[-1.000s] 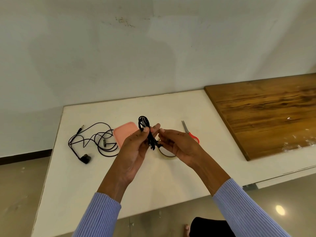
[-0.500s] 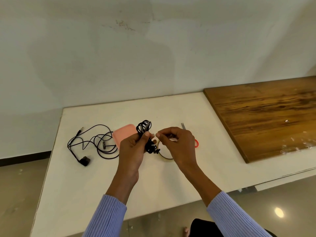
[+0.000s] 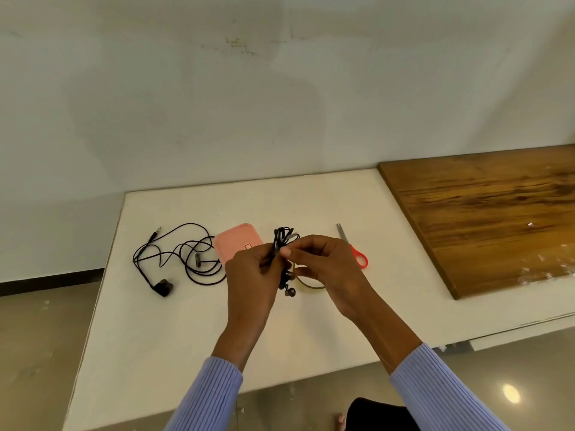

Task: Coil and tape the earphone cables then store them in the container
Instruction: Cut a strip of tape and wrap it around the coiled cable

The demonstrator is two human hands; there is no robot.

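Note:
My left hand (image 3: pixel 253 275) grips a coiled black earphone cable (image 3: pixel 281 241) upright above the white table (image 3: pixel 186 331); its earbuds hang below my fingers. My right hand (image 3: pixel 326 265) pinches a piece of clear tape against the coil near its top. A second black earphone cable (image 3: pixel 180 256) lies loose and uncoiled on the table to the left. A pink container (image 3: pixel 236 244) lies flat between that cable and my hands, partly hidden by my left hand. A clear tape roll (image 3: pixel 308 283) lies under my right hand.
Red-handled scissors (image 3: pixel 354 253) lie just right of my hands. A wooden board (image 3: pixel 485 213) covers the table's right part. A plain wall runs behind the table, and the floor shows at the left and in front.
Both hands have drawn closer together. My right hand has turned over and moved up to the top of the coil, bringing the tape onto it.

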